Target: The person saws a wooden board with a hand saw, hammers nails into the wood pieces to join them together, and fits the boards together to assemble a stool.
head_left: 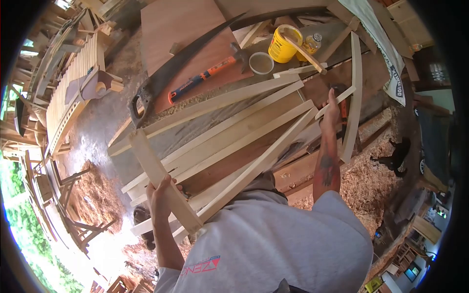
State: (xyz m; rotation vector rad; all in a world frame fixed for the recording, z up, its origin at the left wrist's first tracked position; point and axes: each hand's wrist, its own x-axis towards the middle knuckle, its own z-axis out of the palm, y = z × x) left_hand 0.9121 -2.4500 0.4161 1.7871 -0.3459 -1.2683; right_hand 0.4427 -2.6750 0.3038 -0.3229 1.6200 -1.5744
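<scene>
My left hand (160, 198) is closed around the edge of a short, wide wooden board (151, 158). That board lies slantwise across the left ends of several long pale wooden slats (210, 132). Over at the right, my right hand (331, 111) is closed on a narrow wooden strip (346, 95), some fingers hidden behind it. The strip's far end meets a slightly curved wooden piece (355, 73). Nearest my body, one long curved slat (259, 168) runs from the board toward my right hand.
Across the bench lie a handsaw (185, 61) and an orange-handled hammer (202, 78). Near them stand a yellow tub (282, 46) with a stick across it, a round lid (261, 63) and a small jar (312, 43). Wood shavings (366, 195) cover the floor; a dark animal (394, 157) is at right.
</scene>
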